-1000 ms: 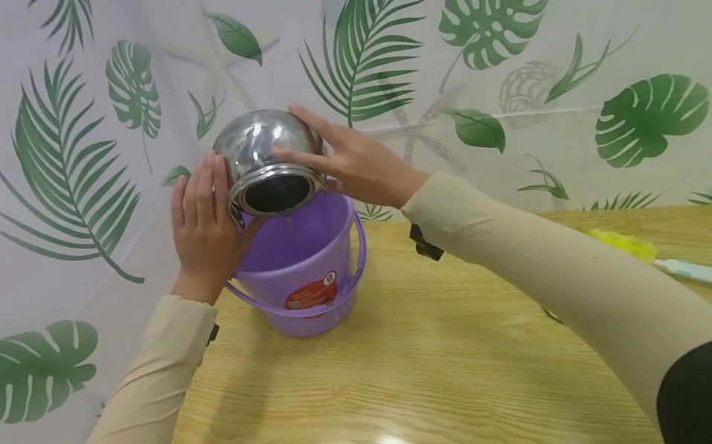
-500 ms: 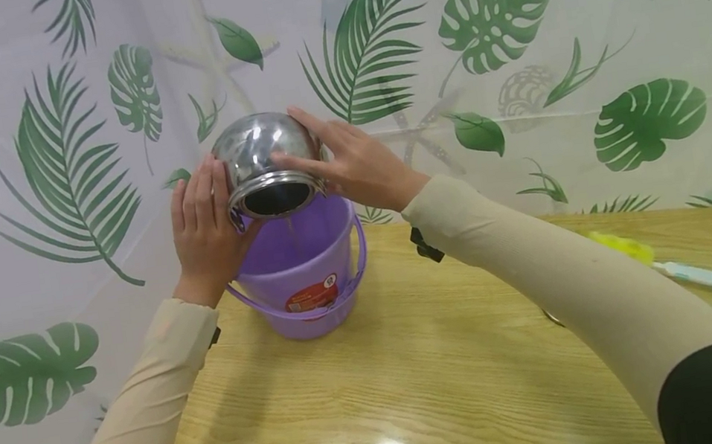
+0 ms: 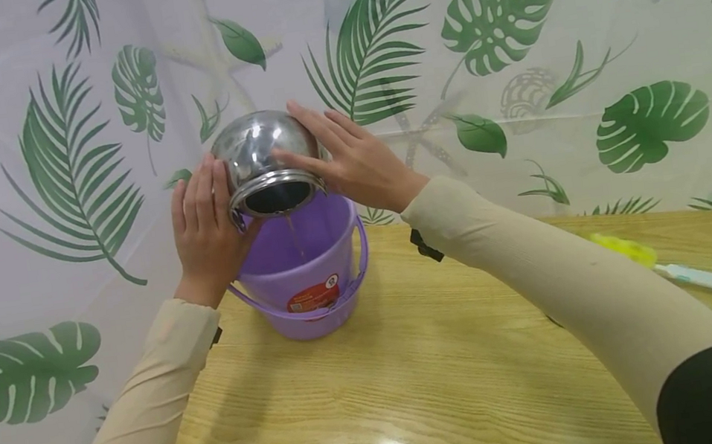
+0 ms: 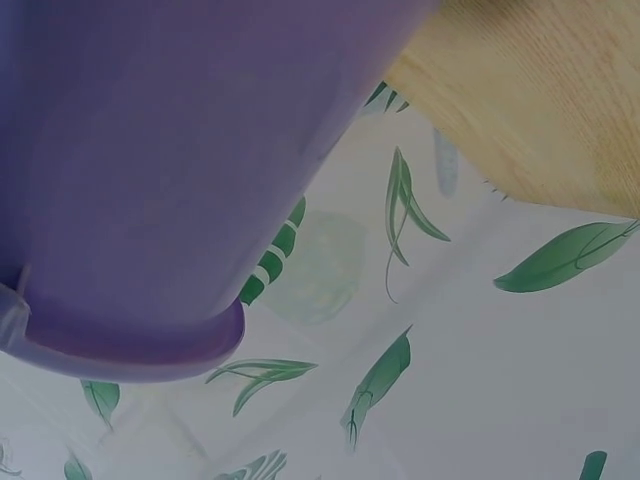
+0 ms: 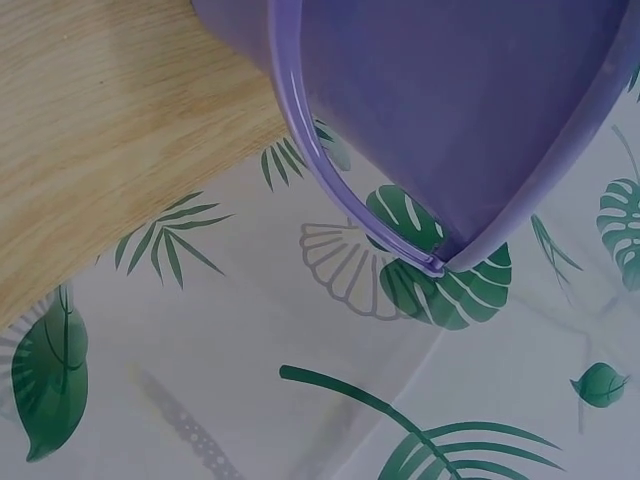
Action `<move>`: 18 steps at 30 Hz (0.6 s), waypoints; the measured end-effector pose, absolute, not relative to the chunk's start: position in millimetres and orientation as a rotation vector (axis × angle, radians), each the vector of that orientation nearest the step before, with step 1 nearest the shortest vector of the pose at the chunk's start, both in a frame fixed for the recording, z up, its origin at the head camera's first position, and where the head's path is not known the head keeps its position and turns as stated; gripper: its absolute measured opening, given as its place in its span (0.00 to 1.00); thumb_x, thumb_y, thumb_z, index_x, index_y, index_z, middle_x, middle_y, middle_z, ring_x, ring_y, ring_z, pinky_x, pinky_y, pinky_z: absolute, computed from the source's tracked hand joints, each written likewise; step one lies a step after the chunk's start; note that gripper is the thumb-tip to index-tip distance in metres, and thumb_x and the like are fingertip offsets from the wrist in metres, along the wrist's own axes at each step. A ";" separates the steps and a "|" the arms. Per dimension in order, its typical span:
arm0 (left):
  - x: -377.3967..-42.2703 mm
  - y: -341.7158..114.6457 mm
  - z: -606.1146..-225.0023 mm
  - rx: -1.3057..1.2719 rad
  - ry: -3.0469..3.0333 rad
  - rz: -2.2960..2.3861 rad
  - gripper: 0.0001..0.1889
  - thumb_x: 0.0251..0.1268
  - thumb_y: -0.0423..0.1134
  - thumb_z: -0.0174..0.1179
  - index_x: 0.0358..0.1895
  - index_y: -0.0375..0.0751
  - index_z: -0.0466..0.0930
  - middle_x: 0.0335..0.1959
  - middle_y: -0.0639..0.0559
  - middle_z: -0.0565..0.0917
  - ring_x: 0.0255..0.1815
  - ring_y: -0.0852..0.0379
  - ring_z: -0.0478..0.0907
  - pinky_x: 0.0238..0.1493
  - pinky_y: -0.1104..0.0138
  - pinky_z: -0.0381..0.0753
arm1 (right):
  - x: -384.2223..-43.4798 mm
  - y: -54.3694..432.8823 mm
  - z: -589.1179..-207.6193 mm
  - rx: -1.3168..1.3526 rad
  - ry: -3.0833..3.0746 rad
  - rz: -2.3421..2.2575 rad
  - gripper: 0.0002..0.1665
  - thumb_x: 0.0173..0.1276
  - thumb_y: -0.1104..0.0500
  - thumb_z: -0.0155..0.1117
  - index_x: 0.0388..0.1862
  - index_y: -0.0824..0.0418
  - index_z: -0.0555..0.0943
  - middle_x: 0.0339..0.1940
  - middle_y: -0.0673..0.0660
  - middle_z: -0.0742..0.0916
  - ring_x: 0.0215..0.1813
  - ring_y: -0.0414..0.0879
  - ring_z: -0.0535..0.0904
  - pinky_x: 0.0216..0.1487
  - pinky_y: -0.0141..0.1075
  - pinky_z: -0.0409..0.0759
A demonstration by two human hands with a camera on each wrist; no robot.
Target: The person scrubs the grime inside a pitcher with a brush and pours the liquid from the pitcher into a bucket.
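Note:
A round, shiny stainless-steel pot (image 3: 261, 144) is tipped mouth-down over a purple bucket (image 3: 310, 280), its dark opening facing toward me. A thin stream of liquid (image 3: 295, 234) falls from the pot's rim into the bucket. My left hand (image 3: 204, 227) grips the pot's left side, fingers along the wall and thumb under the rim. On the right side my right hand (image 3: 361, 157) holds it, with fingers spread over the curved body. Neither wrist view shows the hands or pot; both show the bucket's wall (image 4: 180, 160) and, on the right, its handle (image 5: 310, 140).
The bucket stands on a wood-grain table (image 3: 415, 364), near its back left part. A yellow-headed brush (image 3: 626, 250) with a teal-and-white handle lies at the right. Behind hangs a white leaf-print sheet (image 3: 419, 33).
The stream from the pot shows a little more clearly now. Both hands and the pot hold almost the same place and tilt; the view shifts slightly.

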State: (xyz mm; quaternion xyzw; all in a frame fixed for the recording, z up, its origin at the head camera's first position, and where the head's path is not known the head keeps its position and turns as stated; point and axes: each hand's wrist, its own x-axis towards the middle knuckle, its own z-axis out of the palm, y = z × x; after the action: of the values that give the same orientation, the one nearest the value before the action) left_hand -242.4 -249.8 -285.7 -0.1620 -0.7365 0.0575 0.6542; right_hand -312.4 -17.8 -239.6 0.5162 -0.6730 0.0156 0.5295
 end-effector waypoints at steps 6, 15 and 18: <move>-242.0 -249.1 -284.9 -0.354 -1.678 0.134 0.39 0.55 0.55 0.61 0.64 0.34 0.61 0.63 0.42 0.71 0.61 0.46 0.70 0.63 0.53 0.67 | -311.5 -19.4 -238.8 1.232 -1.622 0.045 0.26 0.70 0.61 0.52 0.67 0.49 0.64 0.69 0.69 0.67 0.71 0.59 0.65 0.74 0.43 0.56; -241.0 -248.3 -284.0 -0.343 -1.679 0.142 0.38 0.55 0.54 0.61 0.64 0.34 0.61 0.62 0.42 0.71 0.60 0.46 0.71 0.65 0.54 0.66 | -312.8 -20.9 -239.2 1.223 -1.633 -0.010 0.26 0.71 0.63 0.49 0.67 0.53 0.67 0.70 0.67 0.67 0.72 0.57 0.62 0.75 0.43 0.52; -241.0 -249.1 -283.2 -0.341 -1.677 0.158 0.38 0.55 0.53 0.62 0.64 0.34 0.61 0.62 0.42 0.71 0.60 0.46 0.71 0.64 0.53 0.67 | -312.7 -21.1 -238.8 1.228 -1.623 -0.016 0.26 0.71 0.63 0.48 0.67 0.54 0.67 0.70 0.68 0.67 0.72 0.57 0.62 0.75 0.43 0.51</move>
State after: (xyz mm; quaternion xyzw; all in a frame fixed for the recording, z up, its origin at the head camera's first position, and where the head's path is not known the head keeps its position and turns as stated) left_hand -241.0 -249.1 -283.2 -0.1504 -0.7390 0.0696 0.6530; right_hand -312.7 -21.1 -238.8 0.5135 -0.6784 -0.0066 0.5255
